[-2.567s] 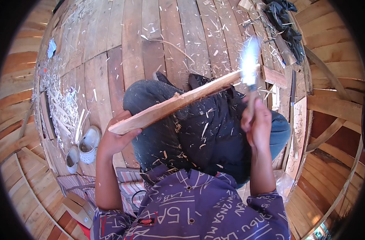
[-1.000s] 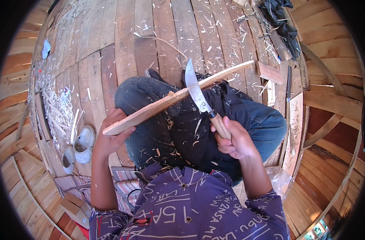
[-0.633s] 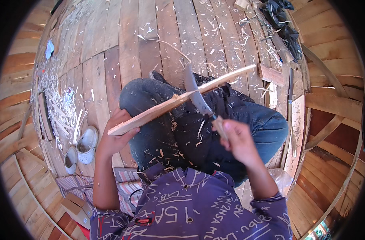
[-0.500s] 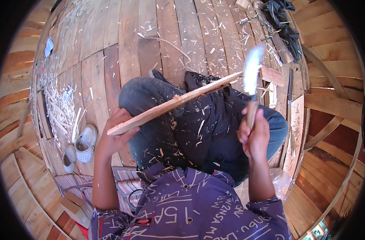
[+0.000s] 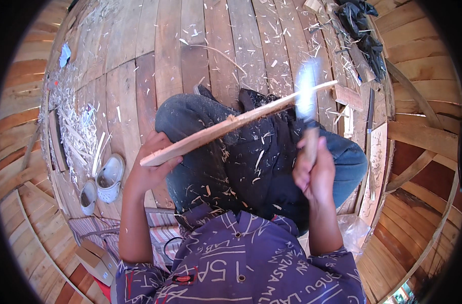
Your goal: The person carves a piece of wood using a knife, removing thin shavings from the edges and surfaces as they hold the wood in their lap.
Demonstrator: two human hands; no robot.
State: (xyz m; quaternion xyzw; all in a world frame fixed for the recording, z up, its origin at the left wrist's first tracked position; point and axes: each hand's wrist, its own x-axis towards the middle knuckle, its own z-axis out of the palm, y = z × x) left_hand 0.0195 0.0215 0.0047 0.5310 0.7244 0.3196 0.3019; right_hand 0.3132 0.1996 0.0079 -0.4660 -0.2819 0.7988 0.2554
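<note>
We see the left hand (image 5: 151,167) wrapped around the near end of a long, flat wooden slat (image 5: 231,124), fingers curled under it and thumb over its edge. The slat, pale and rough-cut, slants across the lap up toward the far right of the plank floor (image 5: 170,55). The right hand (image 5: 314,172) is clenched tight on the wooden handle of a knife (image 5: 307,109), whose broad metal blade is motion-blurred against the slat's far end. Pale shavings (image 5: 76,129) litter the floor's left edge beside white clogs (image 5: 109,177).
</note>
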